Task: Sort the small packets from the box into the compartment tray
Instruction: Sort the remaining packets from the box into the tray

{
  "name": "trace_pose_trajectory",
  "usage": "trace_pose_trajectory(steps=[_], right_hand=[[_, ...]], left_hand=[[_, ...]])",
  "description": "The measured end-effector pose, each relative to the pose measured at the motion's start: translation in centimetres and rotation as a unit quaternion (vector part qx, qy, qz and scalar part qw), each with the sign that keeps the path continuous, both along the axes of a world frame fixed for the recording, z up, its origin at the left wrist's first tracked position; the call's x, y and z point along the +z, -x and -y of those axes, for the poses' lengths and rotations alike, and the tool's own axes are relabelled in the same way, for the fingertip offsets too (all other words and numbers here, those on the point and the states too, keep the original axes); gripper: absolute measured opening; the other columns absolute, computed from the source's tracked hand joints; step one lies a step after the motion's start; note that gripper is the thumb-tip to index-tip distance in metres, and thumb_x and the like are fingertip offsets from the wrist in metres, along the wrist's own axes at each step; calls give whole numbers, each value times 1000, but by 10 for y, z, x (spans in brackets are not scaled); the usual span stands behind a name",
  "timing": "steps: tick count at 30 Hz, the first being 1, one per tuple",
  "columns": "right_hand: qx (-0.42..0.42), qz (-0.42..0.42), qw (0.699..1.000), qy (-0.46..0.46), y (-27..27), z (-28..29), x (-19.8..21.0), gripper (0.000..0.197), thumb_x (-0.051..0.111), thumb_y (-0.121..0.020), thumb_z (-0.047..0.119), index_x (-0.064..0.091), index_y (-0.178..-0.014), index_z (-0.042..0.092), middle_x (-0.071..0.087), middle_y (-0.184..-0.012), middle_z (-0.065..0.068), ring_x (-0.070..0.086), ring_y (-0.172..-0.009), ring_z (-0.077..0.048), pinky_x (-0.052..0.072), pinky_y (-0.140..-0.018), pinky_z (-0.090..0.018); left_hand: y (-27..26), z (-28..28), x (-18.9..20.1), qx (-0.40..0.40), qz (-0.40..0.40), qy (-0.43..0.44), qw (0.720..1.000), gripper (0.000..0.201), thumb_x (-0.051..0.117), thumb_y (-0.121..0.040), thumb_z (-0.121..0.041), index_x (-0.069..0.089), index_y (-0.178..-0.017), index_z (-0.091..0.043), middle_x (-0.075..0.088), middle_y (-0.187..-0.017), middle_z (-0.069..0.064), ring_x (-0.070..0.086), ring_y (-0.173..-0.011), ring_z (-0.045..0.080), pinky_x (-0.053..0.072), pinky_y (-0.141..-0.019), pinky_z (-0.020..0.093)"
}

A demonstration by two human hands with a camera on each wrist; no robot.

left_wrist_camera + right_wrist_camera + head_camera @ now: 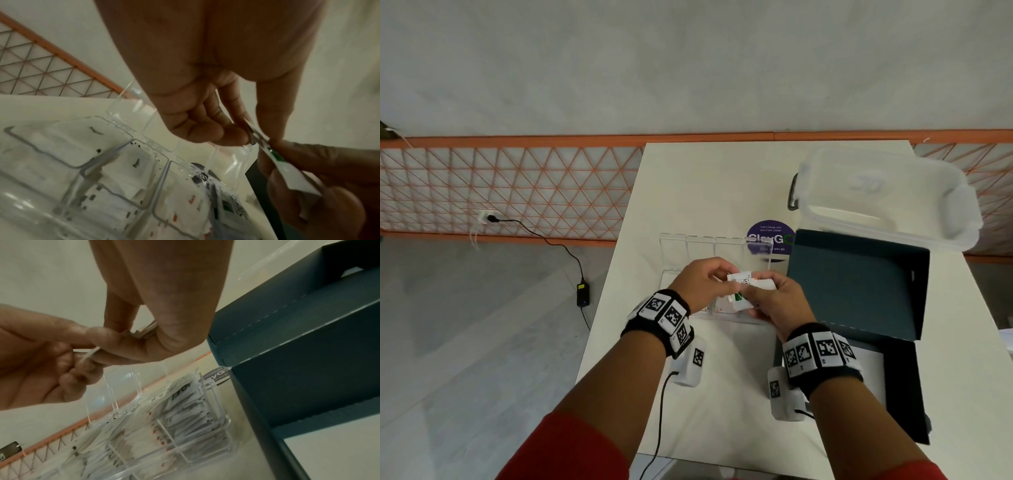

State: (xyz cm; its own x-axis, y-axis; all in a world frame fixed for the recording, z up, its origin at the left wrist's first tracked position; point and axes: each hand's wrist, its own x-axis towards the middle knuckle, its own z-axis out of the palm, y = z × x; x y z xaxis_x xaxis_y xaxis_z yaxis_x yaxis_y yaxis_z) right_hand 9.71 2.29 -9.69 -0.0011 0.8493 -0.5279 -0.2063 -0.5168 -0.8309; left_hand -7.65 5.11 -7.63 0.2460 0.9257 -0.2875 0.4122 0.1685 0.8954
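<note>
Both hands hover over the clear compartment tray [671, 270], whose hinged lids stand up. My right hand [756, 298] grips a small stack of white packets [741, 301], one with a green mark [276, 155]. My left hand [722, 274] pinches the end of one white packet [257, 134] from that stack between thumb and fingers. In the right wrist view the left hand [82, 356] pinches a thin packet edge [89, 354] while the right hand [127, 344] holds the rest. The tray [224, 431] holds several sorted packets [185, 410]. The dark teal box [856, 284] lies open just to the right.
A clear plastic tub [883, 195] stands at the table's back right, behind the box. A purple round sticker [770, 236] lies on the table behind the tray. Left of the table is floor with a power adapter [582, 294] and cable.
</note>
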Motion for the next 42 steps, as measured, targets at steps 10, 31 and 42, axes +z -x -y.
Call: trace_pose_trajectory(steps=[10, 31, 42], right_hand=[[-30, -19, 999, 0, -4, 8, 7, 12, 61, -91, 2, 68, -97, 9, 77, -86, -11, 72, -67, -25, 56, -52, -26], [-167, -32, 985, 5, -66, 20, -6, 17, 60, -90, 2, 67, -104, 9, 71, -97, -21, 73, -72, -29, 52, -49, -24], [-147, -59, 987, 11, -66, 13, -8, 15, 59, -93, 2, 67, -103, 11, 71, -97, -20, 73, -72, -29, 54, -51, -26]], left_hand=[[6, 3, -6, 117, 11, 11, 993, 14, 62, -89, -10, 55, -82, -20, 72, -82, -1, 67, -62, 5, 49, -53, 17], [-60, -5, -26, 40, -171, -55, 983, 27, 69, -85, -12, 68, -112, -16, 61, -117, 3, 59, -104, 18, 42, -88, 21], [-75, -6, -41, -97, -412, -133, 896, 30, 61, -87, -41, 64, -112, -23, 52, -119, 1, 48, -108, 24, 38, -93, 39]])
